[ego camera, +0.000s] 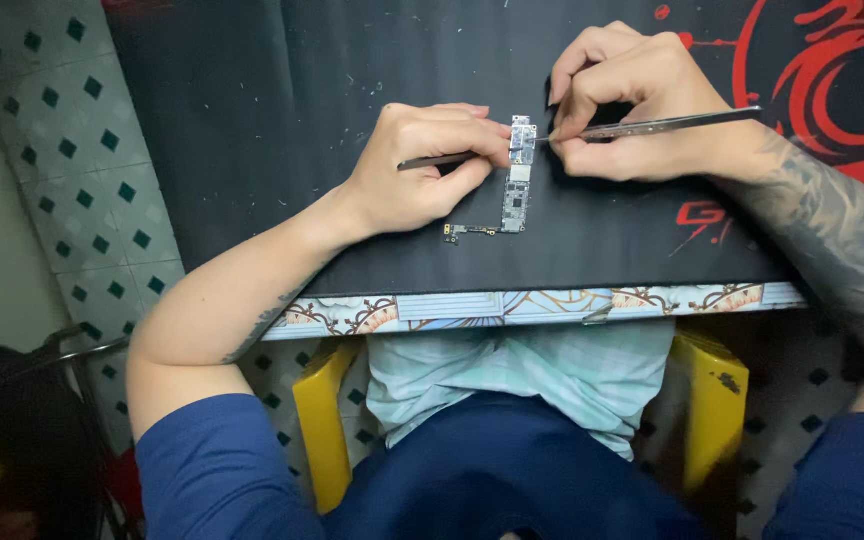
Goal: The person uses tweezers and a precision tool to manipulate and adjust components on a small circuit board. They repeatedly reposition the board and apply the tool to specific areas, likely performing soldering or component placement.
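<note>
A narrow L-shaped phone circuit board [517,185] lies on a black desk mat [282,90]. My left hand [422,165] rests on the mat just left of the board, fingers closed on a thin metal tool [432,160] whose tip reaches the board's upper end. My right hand [632,100] sits to the right of the board and grips metal tweezers [672,122], their tip touching the board's top section. Both forearms lie across the mat.
The mat carries a red dragon print [832,70] at the right. The table's front edge [532,303] has a patterned trim. A yellow stool [717,395] shows under me. Tiled floor [72,150] lies at the left, with a dark object [12,440] at lower left.
</note>
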